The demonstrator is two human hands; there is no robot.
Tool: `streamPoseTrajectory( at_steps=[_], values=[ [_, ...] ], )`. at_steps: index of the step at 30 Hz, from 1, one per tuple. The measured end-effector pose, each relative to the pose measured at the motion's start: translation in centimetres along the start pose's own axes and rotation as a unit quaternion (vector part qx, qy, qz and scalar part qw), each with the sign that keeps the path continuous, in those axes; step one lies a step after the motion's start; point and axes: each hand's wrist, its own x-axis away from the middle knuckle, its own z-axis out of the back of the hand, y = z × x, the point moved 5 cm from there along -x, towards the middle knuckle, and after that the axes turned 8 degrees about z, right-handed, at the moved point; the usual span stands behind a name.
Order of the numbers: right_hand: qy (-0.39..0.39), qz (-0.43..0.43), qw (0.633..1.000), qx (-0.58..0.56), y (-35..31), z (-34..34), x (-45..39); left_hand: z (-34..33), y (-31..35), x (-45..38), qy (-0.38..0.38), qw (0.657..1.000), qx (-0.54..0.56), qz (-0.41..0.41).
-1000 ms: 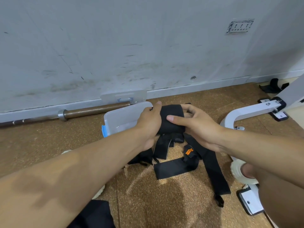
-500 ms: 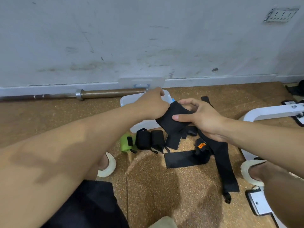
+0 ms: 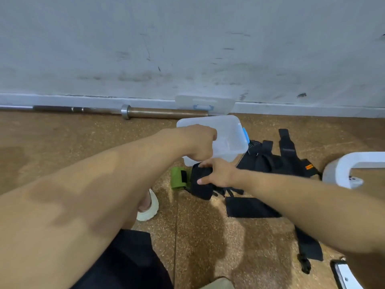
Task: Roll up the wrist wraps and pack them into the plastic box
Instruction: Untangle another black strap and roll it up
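Observation:
On the cork floor lies a black wrist wrap point(image 3: 201, 187), partly rolled, with my right hand point(image 3: 216, 174) gripping it from the right. My left hand point(image 3: 199, 146) is closed just above it, fingers curled down onto the wrap's top edge. Behind that hand stands the clear plastic box point(image 3: 227, 132), which has a blue latch. A green rolled wrap point(image 3: 177, 177) lies just left of the black one. Unrolled black wraps point(image 3: 268, 161), one with an orange tag, are piled to the right. A flat black strip point(image 3: 248, 207) lies nearer me.
The box lid point(image 3: 205, 102) leans against the wall beside a barbell point(image 3: 162, 112). A white bench frame point(image 3: 354, 163) stands at the right. A long black strap point(image 3: 308, 245) runs toward a white-and-black bench foot at the lower right. My white shoe point(image 3: 149, 207) is by my left arm.
Both hands have lowered the black wrap from in front of the box down to the floor beside the green roll. The view has shifted left, bringing the green roll into sight.

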Motion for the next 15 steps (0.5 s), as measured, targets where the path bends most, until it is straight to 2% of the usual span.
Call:
streamPoseTrajectory(
  at_steps=[3, 7, 10, 15],
  values=[
    [-0.026, -0.027, 0.999, 0.006, 2.3, -5.5, -1.8, 0.0, -1.1, -0.6, -0.025, 1.0, 0.002, -0.013],
    [-0.062, -0.062, 0.996, 0.017, 5.3, -11.3, -3.4, 0.5, -2.8, -1.6, -0.018, 1.0, -0.008, 0.006],
    [-0.075, -0.072, 0.995, 0.01, 6.4, -13.4, -4.5, 0.2, -3.1, -2.4, -0.025, 0.999, -0.024, 0.01],
    [-0.054, -0.073, 0.996, 0.0, 7.2, -14.6, -6.2, -0.7, -2.5, -3.3, -0.044, 0.998, -0.034, -0.01]
  ],
)
